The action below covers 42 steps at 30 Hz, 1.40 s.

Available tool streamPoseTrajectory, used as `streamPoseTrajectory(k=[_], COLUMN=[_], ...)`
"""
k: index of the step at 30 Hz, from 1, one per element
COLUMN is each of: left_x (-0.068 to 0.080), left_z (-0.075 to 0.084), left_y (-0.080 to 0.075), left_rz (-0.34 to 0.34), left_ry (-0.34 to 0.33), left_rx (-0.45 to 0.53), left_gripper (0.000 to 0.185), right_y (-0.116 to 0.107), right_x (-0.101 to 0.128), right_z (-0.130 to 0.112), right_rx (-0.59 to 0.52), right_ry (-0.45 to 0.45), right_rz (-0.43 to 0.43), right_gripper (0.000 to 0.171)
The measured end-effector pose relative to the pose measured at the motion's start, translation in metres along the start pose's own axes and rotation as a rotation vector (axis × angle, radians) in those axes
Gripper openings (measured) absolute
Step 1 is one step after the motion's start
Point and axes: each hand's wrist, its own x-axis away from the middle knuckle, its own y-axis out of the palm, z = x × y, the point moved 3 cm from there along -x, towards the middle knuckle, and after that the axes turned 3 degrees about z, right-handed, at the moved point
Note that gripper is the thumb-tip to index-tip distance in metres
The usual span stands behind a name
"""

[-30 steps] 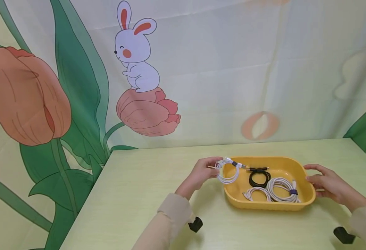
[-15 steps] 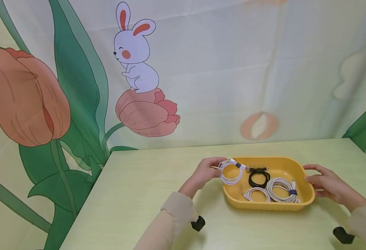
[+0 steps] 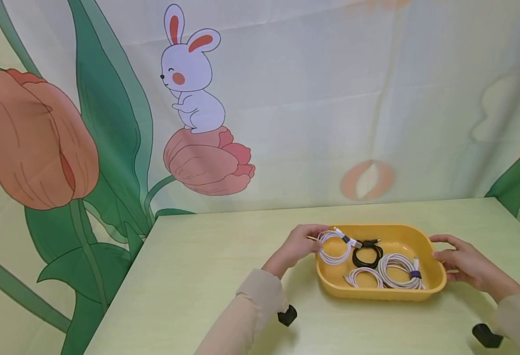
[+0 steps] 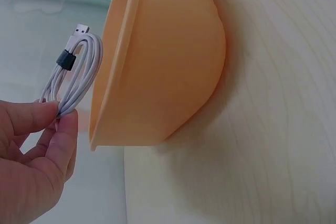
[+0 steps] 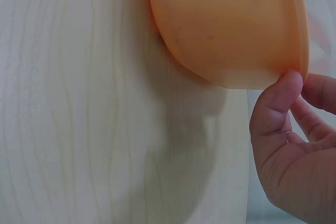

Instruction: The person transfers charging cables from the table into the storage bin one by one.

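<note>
In the head view my left hand (image 3: 300,244) holds a coiled white USB cable (image 3: 346,239) over the left end of a yellow plastic basin (image 3: 375,293). Thumb and fingertips pinch the coil's lower end in the left wrist view, where its dark strap (image 4: 66,60) and metal plug (image 4: 81,29) show. My right hand (image 3: 464,260) grips the basin's right end; the right wrist view has the thumb (image 5: 283,95) against the outer wall, just at the rim, with fingers behind. Inside lie a black coiled cable (image 3: 369,244), a small white coil (image 3: 353,277) and a thicker white coil (image 3: 385,273) with a purple strap (image 3: 415,274).
The basin stands on a pale wood-grain table (image 3: 198,276). Behind the table's far edge hangs a cloth backdrop (image 3: 295,123) printed with tulips and a rabbit. Black blocks (image 3: 287,315) sit at both wrists, below the sleeves.
My left hand has moved right with the coiled USB cable, from the basin's left rim to over its inside. My right hand and the basin have stayed in place.
</note>
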Motion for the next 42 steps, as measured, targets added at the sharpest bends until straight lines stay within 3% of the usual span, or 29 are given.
streamPoseTrajectory(k=[6, 18, 30, 42], left_x=[-0.008, -0.012, -0.021, -0.025], left_z=[-0.009, -0.004, 0.001, 0.009], left_y=[0.004, 0.006, 0.01, 0.015], left_rz=[0.005, -0.017, -0.029, -0.063], left_ry=[-0.019, 0.014, 0.077, 0.078], left_rx=[-0.09, -0.27, -0.511, -0.687], left_gripper=[0.042, 0.044, 0.046, 0.043], right_y=[0.0, -0.001, -0.002, -0.002], right_x=[0.001, 0.003, 0.001, 0.0], right_z=[-0.002, -0.003, -0.002, 0.001], right_rx=[0.0, 0.0, 0.006, -0.006], right_ry=[0.001, -0.005, -0.003, -0.006], right_rz=[-0.003, -0.004, 0.001, -0.006], right_gripper=[0.056, 0.056, 0.058, 0.055])
